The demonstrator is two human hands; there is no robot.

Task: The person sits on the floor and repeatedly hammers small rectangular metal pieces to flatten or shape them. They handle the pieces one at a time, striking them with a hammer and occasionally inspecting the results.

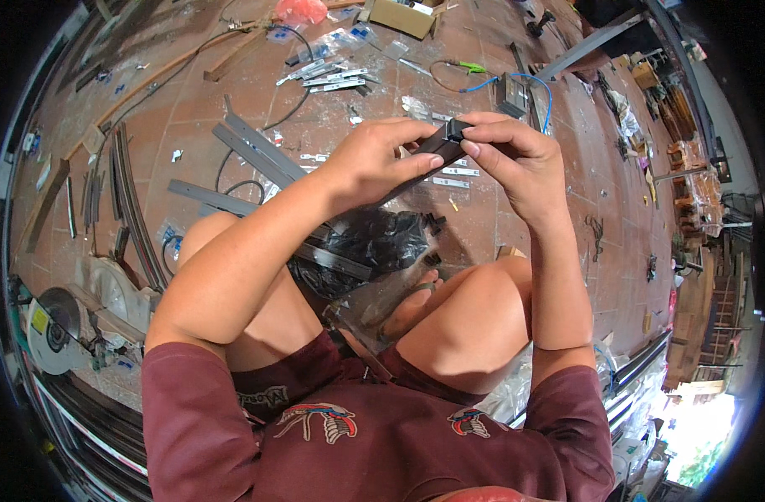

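A dark metal profile bar (pixel 422 161) slants up from over the floor between my knees. Around its upper part my left hand (pixel 381 159) is closed, thumb on the near face. At the bar's top end sits a small black end piece (pixel 455 131). My right hand (pixel 516 155) pinches this piece between thumb and fingers; whether it is fully seated in the bar I cannot tell. Below the hands, a crumpled black plastic bag (pixel 382 247) lies on the floor by my foot. The bar's lower end is hidden by my left forearm.
Grey metal profiles (pixel 257 146) lie left of my hands. Beyond are several silver hardware strips (pixel 336 77), a cardboard box (pixel 401 18) and a metal block (pixel 512 94) with a blue cable. A cutting saw (pixel 54 330) stands at my left. Scraps litter the tiled floor (pixel 181 109).
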